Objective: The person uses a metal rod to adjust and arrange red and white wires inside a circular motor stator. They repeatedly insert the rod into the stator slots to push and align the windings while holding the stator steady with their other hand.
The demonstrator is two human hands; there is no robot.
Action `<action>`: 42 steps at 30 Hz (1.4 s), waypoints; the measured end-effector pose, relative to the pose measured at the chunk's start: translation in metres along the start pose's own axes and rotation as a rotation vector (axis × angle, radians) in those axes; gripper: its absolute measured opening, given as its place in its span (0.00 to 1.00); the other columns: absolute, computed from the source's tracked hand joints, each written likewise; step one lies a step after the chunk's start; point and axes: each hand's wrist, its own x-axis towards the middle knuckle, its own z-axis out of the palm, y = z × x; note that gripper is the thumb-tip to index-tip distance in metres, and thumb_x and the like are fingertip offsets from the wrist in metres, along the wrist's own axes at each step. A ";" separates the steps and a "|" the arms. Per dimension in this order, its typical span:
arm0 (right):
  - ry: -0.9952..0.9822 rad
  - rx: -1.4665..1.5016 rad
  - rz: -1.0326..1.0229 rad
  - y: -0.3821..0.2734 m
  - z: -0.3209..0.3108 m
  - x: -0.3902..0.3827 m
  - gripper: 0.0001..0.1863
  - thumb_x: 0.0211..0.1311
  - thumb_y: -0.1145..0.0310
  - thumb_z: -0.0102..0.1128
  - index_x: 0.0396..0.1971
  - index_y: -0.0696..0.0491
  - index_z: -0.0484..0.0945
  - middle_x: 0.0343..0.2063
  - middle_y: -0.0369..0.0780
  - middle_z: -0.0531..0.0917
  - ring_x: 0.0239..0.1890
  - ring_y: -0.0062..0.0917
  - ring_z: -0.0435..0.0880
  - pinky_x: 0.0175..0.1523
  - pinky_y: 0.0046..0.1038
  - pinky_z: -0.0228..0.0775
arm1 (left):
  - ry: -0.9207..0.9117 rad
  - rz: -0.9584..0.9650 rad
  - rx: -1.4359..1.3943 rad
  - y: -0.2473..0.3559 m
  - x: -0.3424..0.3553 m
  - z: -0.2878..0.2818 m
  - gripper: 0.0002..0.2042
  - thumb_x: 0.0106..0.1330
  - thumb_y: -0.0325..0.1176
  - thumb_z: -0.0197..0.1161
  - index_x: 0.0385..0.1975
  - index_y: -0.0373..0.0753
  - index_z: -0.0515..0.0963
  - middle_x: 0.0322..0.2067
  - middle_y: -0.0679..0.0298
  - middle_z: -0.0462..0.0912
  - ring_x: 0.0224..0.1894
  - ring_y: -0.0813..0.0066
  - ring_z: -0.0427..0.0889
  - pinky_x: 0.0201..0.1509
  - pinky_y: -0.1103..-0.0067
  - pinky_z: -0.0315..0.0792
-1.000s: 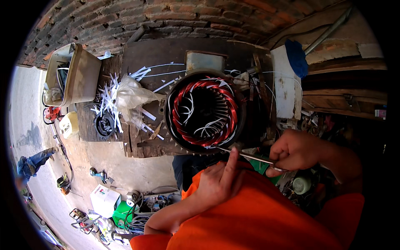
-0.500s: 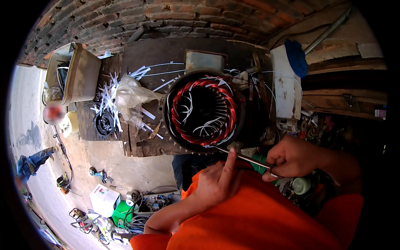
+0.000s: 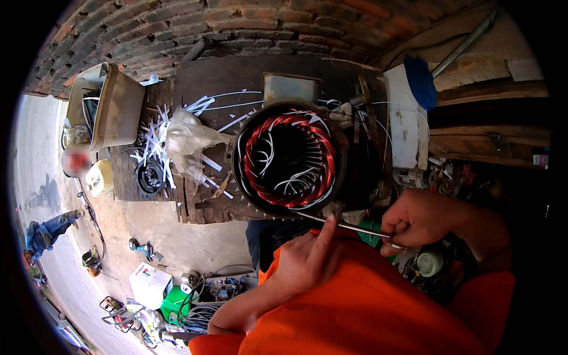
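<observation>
A round motor stator (image 3: 290, 207) with a ring of red windings (image 3: 251, 171) lies on the workbench, pale strips and sleeves showing around its dark bore. My right hand (image 3: 414, 219) is closed around the handle end of a long, slim metal tool (image 3: 358, 228). A loop, perhaps a finger ring, shows at that end; the exact kind is unclear. The tool's tip reaches the stator's near rim. My left hand (image 3: 302, 260) has its index finger stretched out against the shaft, its other fingers partly curled and nothing visible in the palm.
White paper strips (image 3: 155, 133) and a crumpled clear plastic bag (image 3: 189, 133) lie left of the stator, beside a small black dish (image 3: 149, 177). A beige bin (image 3: 118, 112) stands farther left. On the floor are a cordless drill (image 3: 142, 245) and a white box (image 3: 149, 284).
The tool's tip has shifted from the windings' near edge slightly outward to the rim. Its shaft looks thinner now, as if turned. My right hand has moved a little; my left stays nearly still.
</observation>
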 end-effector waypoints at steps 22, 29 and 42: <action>0.952 0.468 -0.960 0.054 -0.062 0.098 0.20 0.71 0.55 0.57 0.48 0.59 0.75 0.42 0.47 0.85 0.50 0.27 0.82 0.60 0.29 0.69 | 0.718 -0.535 -0.309 -0.048 0.009 -0.025 0.27 0.75 0.36 0.46 0.70 0.30 0.55 0.68 0.51 0.60 0.70 0.63 0.60 0.71 0.68 0.56; 0.584 0.264 -0.915 -0.008 -0.115 0.153 0.19 0.73 0.54 0.55 0.46 0.57 0.75 0.49 0.44 0.83 0.57 0.24 0.78 0.62 0.28 0.67 | 0.779 -0.515 -0.663 -0.057 0.017 0.005 0.36 0.76 0.50 0.44 0.73 0.30 0.43 0.72 0.51 0.51 0.72 0.61 0.54 0.74 0.69 0.47; 0.478 0.405 -0.912 -0.010 -0.094 0.179 0.17 0.75 0.54 0.51 0.44 0.55 0.70 0.44 0.39 0.78 0.60 0.25 0.75 0.61 0.23 0.66 | 0.925 -0.434 -0.670 -0.067 0.033 0.022 0.32 0.77 0.41 0.44 0.73 0.30 0.43 0.72 0.50 0.51 0.72 0.61 0.54 0.75 0.67 0.49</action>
